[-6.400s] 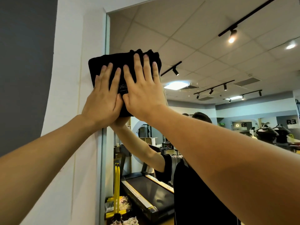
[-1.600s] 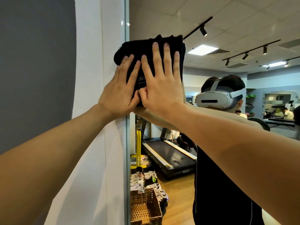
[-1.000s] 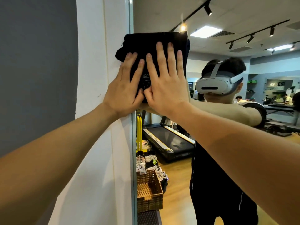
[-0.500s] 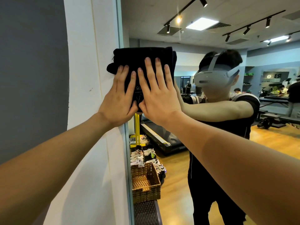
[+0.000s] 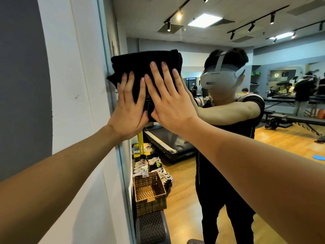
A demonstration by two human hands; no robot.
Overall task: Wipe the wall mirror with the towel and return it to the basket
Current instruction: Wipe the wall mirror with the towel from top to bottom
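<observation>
Both palms lay flat, fingers straight: left hand (image 5: 129, 110) and right hand (image 5: 168, 103) pressed the folded black towel (image 5: 140, 67) against the wall mirror (image 5: 219, 155) at its left edge, gripping nothing. Soft, light and thick, it would slide under pressure; I judged it best pinched by a folded edge for carrying. Compared with half a second earlier, it sat lower. Reflected beyond, the wicker basket (image 5: 149, 194) waited on the floor.

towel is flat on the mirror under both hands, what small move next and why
Probably slide the towel sideways, away from the frame, keeping both palms pressed. The left hand and right hand hold it flat near the mirror's left edge, so most of the glass to the right looks unwiped. The basket shows only in the reflection below; returning the towel seems premature.
</observation>
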